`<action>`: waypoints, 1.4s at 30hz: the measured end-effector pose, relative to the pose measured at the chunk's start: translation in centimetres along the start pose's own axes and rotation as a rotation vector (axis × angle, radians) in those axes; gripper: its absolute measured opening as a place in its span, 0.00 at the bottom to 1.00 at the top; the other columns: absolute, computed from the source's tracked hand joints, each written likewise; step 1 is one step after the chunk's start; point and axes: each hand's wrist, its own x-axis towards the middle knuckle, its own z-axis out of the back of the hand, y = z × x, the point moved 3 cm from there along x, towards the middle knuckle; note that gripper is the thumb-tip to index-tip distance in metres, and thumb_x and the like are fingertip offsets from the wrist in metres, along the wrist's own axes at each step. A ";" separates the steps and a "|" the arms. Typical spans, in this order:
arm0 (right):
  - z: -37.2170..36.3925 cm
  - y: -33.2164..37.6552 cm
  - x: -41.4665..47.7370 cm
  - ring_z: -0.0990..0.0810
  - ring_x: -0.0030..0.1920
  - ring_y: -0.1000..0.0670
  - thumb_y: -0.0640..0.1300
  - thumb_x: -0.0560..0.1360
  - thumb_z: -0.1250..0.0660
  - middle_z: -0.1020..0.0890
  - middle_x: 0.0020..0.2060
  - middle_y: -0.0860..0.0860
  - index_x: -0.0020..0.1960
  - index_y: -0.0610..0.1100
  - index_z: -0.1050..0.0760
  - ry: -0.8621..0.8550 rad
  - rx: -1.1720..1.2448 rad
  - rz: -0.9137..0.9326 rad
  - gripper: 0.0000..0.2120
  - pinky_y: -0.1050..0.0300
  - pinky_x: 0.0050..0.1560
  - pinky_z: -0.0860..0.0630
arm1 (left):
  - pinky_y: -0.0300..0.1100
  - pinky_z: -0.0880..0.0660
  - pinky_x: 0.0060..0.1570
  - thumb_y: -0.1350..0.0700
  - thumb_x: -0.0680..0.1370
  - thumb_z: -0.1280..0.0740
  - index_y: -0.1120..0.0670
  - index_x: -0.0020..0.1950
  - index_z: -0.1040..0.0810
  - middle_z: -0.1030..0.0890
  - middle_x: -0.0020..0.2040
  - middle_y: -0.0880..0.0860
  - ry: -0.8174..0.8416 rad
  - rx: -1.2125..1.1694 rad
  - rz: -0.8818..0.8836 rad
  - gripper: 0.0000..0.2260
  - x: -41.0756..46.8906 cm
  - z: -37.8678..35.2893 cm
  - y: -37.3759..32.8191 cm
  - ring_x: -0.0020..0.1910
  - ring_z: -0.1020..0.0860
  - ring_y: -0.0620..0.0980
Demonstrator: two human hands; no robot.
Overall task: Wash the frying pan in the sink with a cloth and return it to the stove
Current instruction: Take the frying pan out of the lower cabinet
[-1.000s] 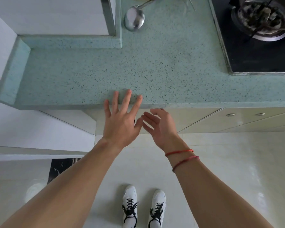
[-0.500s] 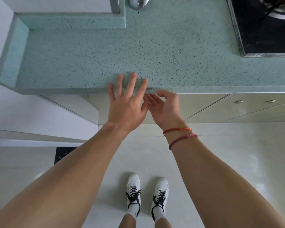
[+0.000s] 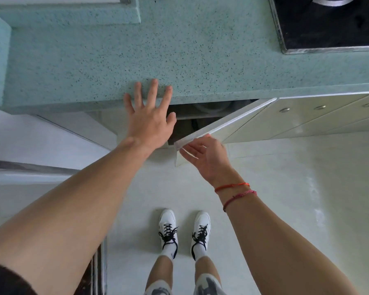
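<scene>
The person stands facing the speckled green table (image 3: 179,50) with both bare arms stretched forward. The left hand (image 3: 149,124) is palm down with its fingers straight and spread, holding nothing, the fingertips lying over the table's front edge. The right hand (image 3: 205,154) is turned palm up and pinches the free corner of the cabinet door (image 3: 243,124), thumb on its top edge and fingers curled beneath. The door stands ajar, its top edge slanting from that hand up to the right. The stove (image 3: 328,24) sits at the table's far right corner, its front edge parallel to the table's. The frying pan cannot be made out; inside the dark cabinet opening (image 3: 200,116) only a dim rounded shape shows.
</scene>
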 end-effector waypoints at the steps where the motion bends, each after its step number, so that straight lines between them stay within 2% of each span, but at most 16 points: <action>1: 0.9 -0.3 -0.7 0.19 0.52 0.33 0.28 0.73 0.40 0.22 0.50 0.31 0.52 0.37 0.30 -0.015 -0.022 -0.006 0.09 0.40 0.52 0.19 | 0.69 0.55 0.72 0.43 0.82 0.45 0.48 0.81 0.46 0.49 0.81 0.56 0.012 -0.003 0.001 0.28 0.0 0.1 0.0 0.78 0.53 0.68; 4: 4.0 -0.8 -2.5 0.18 0.53 0.32 0.27 0.73 0.39 0.21 0.53 0.29 0.57 0.37 0.30 -0.054 -0.085 -0.021 0.14 0.39 0.52 0.19 | 0.69 0.56 0.72 0.44 0.82 0.44 0.48 0.81 0.46 0.50 0.81 0.56 0.026 -0.017 0.000 0.28 -0.1 0.2 -0.2 0.77 0.54 0.68; 7: 6.7 -0.6 -3.9 0.17 0.45 0.36 0.28 0.73 0.37 0.18 0.44 0.34 0.56 0.40 0.29 -0.070 -0.140 -0.038 0.15 0.43 0.46 0.18 | 0.69 0.56 0.72 0.45 0.82 0.43 0.49 0.81 0.45 0.49 0.81 0.57 0.026 -0.012 0.000 0.28 -0.1 0.4 -0.2 0.77 0.53 0.69; 11: 9.1 -0.4 -5.1 0.19 0.39 0.41 0.33 0.75 0.34 0.21 0.42 0.39 0.59 0.41 0.31 -0.145 -0.270 -0.046 0.14 0.48 0.40 0.18 | 0.70 0.53 0.72 0.47 0.82 0.42 0.49 0.80 0.43 0.47 0.81 0.57 0.034 -0.013 -0.006 0.27 -0.1 0.6 -0.2 0.77 0.51 0.70; 14: 10.9 -0.1 -6.1 0.19 0.33 0.47 0.34 0.76 0.34 0.20 0.40 0.43 0.58 0.43 0.32 -0.200 -0.370 -0.018 0.13 0.53 0.35 0.20 | 0.70 0.52 0.71 0.48 0.81 0.40 0.50 0.79 0.41 0.46 0.80 0.58 0.037 -0.015 -0.009 0.27 -0.1 0.8 -0.2 0.76 0.50 0.71; 18: 14.2 1.0 -7.6 0.21 0.35 0.49 0.34 0.76 0.35 0.19 0.42 0.45 0.56 0.49 0.30 -0.290 -0.485 -0.011 0.14 0.56 0.32 0.21 | 0.70 0.52 0.71 0.48 0.81 0.40 0.50 0.79 0.42 0.46 0.80 0.58 0.045 -0.014 -0.008 0.27 -0.1 0.8 -0.2 0.76 0.50 0.70; 20: 15.5 1.8 -8.2 0.22 0.34 0.50 0.35 0.76 0.36 0.19 0.43 0.45 0.61 0.48 0.31 -0.368 -0.597 0.008 0.17 0.56 0.34 0.21 | 0.70 0.52 0.71 0.48 0.81 0.40 0.50 0.79 0.43 0.47 0.80 0.58 0.052 -0.013 -0.002 0.27 -0.1 0.8 -0.2 0.76 0.51 0.70; 23: 16.8 3.0 -9.1 0.22 0.37 0.51 0.37 0.76 0.39 0.21 0.44 0.49 0.67 0.50 0.33 -0.488 -0.861 0.061 0.21 0.61 0.29 0.24 | 0.70 0.55 0.71 0.47 0.82 0.42 0.50 0.80 0.45 0.49 0.80 0.59 0.073 -0.013 -0.012 0.28 -0.1 0.7 -0.3 0.77 0.53 0.71; 24: 17.3 3.3 -9.4 0.22 0.40 0.49 0.38 0.76 0.40 0.22 0.46 0.49 0.68 0.51 0.34 -0.526 -0.937 0.081 0.22 0.60 0.32 0.25 | 0.70 0.55 0.71 0.46 0.82 0.42 0.50 0.80 0.45 0.49 0.80 0.59 0.075 -0.015 -0.014 0.28 -0.1 0.8 -0.3 0.76 0.53 0.71; 27: 18.8 4.1 -10.0 0.27 0.49 0.41 0.37 0.74 0.46 0.25 0.53 0.41 0.69 0.50 0.34 -0.679 -1.164 0.117 0.25 0.53 0.44 0.29 | 0.70 0.56 0.71 0.47 0.82 0.41 0.50 0.80 0.45 0.50 0.81 0.59 0.079 -0.027 -0.006 0.28 -0.1 0.9 -0.3 0.76 0.53 0.71; 30: 19.5 4.4 -10.5 0.31 0.53 0.39 0.39 0.73 0.43 0.31 0.51 0.43 0.67 0.50 0.38 -0.799 -1.342 0.091 0.24 0.48 0.50 0.29 | 0.69 0.57 0.72 0.47 0.82 0.42 0.49 0.80 0.46 0.51 0.81 0.59 0.090 -0.028 0.003 0.28 -0.1 0.9 -0.4 0.77 0.54 0.70; 35: 19.2 5.1 -10.4 0.32 0.57 0.37 0.45 0.71 0.35 0.32 0.54 0.41 0.68 0.46 0.41 -0.867 -1.407 0.011 0.28 0.44 0.57 0.30 | 0.68 0.58 0.72 0.46 0.82 0.43 0.49 0.81 0.48 0.52 0.81 0.59 0.108 -0.026 0.008 0.28 -0.2 0.9 -0.5 0.77 0.56 0.69; 42: 19.0 5.9 -10.7 0.32 0.60 0.36 0.47 0.70 0.33 0.30 0.58 0.40 0.70 0.44 0.44 -0.886 -1.456 -0.051 0.33 0.43 0.62 0.33 | 0.66 0.58 0.73 0.43 0.82 0.43 0.48 0.81 0.52 0.56 0.81 0.57 0.149 -0.013 -0.009 0.31 -0.2 1.5 -0.4 0.78 0.58 0.66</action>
